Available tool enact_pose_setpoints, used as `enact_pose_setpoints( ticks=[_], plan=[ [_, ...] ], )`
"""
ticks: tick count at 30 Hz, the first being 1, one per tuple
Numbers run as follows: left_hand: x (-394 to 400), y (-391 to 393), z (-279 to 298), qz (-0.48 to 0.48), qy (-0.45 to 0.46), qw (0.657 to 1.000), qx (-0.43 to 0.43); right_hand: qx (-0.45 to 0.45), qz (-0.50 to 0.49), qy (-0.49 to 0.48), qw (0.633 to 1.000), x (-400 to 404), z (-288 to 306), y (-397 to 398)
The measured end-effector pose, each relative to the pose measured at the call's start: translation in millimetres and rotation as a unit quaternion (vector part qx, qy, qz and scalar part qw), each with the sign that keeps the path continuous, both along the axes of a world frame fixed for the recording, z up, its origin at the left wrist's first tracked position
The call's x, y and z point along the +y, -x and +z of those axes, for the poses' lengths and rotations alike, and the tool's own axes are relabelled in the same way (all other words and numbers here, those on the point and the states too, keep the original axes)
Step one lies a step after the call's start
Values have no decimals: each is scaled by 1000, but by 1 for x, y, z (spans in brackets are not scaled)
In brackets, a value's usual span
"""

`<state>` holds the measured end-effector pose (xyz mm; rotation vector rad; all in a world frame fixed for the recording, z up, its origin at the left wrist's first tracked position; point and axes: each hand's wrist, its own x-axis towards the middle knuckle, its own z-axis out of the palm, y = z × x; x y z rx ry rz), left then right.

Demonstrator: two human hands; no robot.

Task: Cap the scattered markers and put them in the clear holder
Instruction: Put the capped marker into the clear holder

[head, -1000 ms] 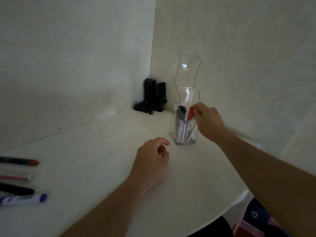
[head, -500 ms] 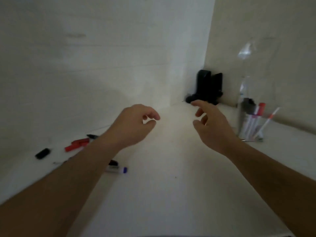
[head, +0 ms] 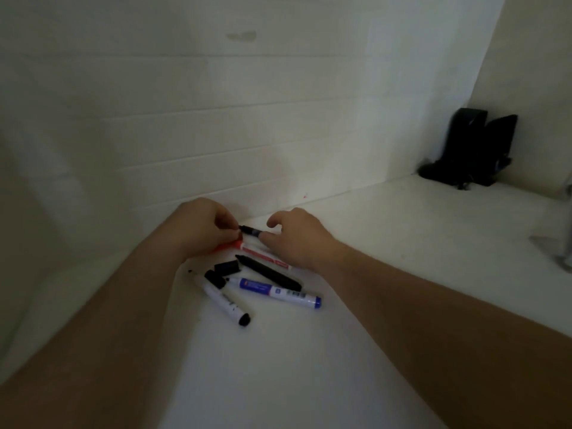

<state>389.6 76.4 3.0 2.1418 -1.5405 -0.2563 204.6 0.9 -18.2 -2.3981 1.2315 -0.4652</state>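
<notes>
Several markers lie scattered on the white table (head: 356, 351) near the wall. My left hand (head: 201, 227) and my right hand (head: 297, 238) hold one dark marker (head: 251, 231) between them just above the pile. The left fingers pinch its black end; the right thumb and fingers grip the other end, which they hide. Below them lie a red-capped white marker (head: 263, 253), a black marker (head: 272, 275), a blue marker (head: 278, 291) and a white marker with black ends (head: 224, 300). A loose black cap (head: 227, 267) sits among them. The clear holder (head: 565, 243) shows only as a blur at the right edge.
A black object (head: 473, 150) stands in the far right corner where the two white walls meet. The left wall runs close behind the marker pile.
The view has swung left from the holder to the marker pile. Both hands moved down to the pile and took hold of one dark marker.
</notes>
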Motion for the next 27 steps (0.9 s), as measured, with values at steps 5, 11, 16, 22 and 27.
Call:
enact_pose_setpoints(
  ticks=[5,11,16,22,27],
  plan=[
    [-5,0,-6,27,-23,999,-4,1,-15,-7,1000,-8,-1,-19],
    [-14,7,-11,33,-34,999,-4,-38,-46,-26,998,-17,-5,-23],
    [-15,9,-14,53,-14,998,-16,-149,-68,-54,985,-23,3,14],
    [-13,40,5,38,129,990,46,-124,-24,-18,992,-37,6,101],
    [-25,120,26,-89,166,979,82,-91,-48,15,995,-46,9,175]
  ],
)
